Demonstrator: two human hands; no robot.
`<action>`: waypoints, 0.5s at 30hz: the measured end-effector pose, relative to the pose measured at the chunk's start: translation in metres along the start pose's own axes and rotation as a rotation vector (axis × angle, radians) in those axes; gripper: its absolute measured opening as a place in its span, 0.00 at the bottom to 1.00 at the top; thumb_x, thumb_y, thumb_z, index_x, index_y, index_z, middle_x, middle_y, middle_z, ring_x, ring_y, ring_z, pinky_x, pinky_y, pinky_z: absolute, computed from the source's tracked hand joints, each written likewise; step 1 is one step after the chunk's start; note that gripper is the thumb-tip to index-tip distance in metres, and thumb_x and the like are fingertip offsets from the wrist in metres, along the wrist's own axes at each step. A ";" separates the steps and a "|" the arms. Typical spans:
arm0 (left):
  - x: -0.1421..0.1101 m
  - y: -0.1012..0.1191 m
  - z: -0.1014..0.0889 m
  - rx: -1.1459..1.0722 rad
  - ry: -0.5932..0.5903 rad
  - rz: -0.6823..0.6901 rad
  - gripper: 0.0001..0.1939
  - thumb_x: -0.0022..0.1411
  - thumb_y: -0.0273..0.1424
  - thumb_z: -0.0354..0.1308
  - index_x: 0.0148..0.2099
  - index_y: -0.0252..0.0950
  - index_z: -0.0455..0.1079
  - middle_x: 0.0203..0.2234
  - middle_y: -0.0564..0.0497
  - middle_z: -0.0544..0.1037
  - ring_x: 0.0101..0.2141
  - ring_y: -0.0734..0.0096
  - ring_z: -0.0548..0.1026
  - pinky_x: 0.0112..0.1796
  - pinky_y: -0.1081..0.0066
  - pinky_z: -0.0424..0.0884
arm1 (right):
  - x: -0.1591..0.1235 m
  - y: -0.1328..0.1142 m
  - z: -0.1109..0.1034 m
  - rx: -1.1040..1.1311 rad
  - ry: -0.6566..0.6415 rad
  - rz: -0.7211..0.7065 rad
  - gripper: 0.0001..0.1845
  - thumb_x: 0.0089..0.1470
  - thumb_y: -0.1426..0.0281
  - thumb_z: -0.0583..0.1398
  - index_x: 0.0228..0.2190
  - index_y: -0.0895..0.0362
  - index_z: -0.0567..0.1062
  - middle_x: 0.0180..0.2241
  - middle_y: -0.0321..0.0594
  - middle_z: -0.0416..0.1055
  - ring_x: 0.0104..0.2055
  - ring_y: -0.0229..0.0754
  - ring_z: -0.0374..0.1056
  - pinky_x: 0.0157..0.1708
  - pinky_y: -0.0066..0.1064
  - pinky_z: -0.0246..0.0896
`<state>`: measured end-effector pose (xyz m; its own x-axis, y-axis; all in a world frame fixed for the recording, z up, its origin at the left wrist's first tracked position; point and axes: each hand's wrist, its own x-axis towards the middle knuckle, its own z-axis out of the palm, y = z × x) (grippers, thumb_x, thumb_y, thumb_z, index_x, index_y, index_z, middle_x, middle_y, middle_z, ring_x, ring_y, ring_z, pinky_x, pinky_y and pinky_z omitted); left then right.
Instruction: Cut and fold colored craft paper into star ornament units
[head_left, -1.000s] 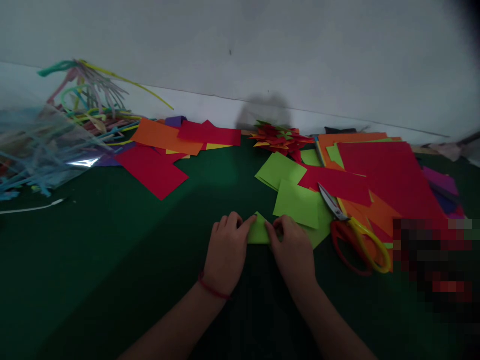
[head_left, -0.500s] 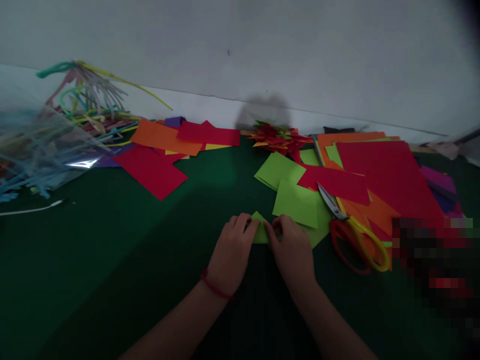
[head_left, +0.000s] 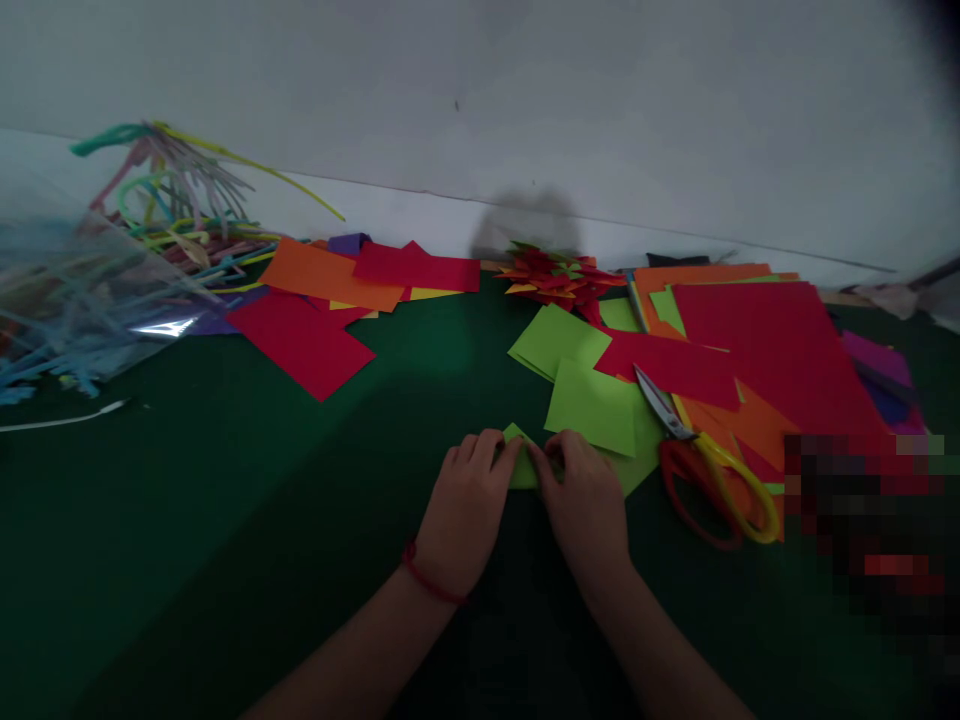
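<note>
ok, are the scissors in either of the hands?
No, the scissors lie to the right, apart from both the left hand and right hand, whose fingers touch the small green paper.

The left hand and right hand cover much of the small green paper, hiding its full outline. The left edge cuts off the clear plastic bag, the bottom edge both forearms; a pixelated patch obscures the lower right.
</note>
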<state>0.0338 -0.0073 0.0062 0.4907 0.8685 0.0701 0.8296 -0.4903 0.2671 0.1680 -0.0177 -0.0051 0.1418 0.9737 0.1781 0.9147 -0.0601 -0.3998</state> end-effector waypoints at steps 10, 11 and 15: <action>-0.002 -0.002 0.001 0.027 0.013 0.011 0.19 0.63 0.23 0.42 0.55 0.38 0.57 0.41 0.46 0.65 0.38 0.65 0.65 0.37 0.64 0.65 | -0.001 0.001 0.000 -0.015 0.045 -0.024 0.15 0.58 0.61 0.47 0.26 0.56 0.64 0.26 0.39 0.68 0.28 0.41 0.64 0.32 0.34 0.51; -0.003 -0.002 0.001 0.027 0.011 0.012 0.19 0.63 0.23 0.42 0.55 0.38 0.57 0.41 0.46 0.64 0.38 0.65 0.64 0.37 0.64 0.65 | -0.001 0.000 0.000 -0.018 0.047 -0.023 0.15 0.58 0.61 0.47 0.26 0.56 0.64 0.26 0.39 0.68 0.28 0.41 0.64 0.32 0.34 0.51; -0.002 -0.002 0.001 0.039 -0.010 0.005 0.19 0.63 0.23 0.42 0.56 0.38 0.57 0.41 0.46 0.64 0.38 0.65 0.64 0.37 0.64 0.65 | -0.001 0.000 0.000 -0.025 0.038 -0.013 0.15 0.58 0.61 0.48 0.26 0.56 0.64 0.26 0.39 0.68 0.28 0.40 0.64 0.33 0.34 0.50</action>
<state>0.0316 -0.0079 0.0049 0.4976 0.8652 0.0617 0.8367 -0.4975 0.2290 0.1675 -0.0186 -0.0055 0.1437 0.9656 0.2169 0.9257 -0.0536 -0.3745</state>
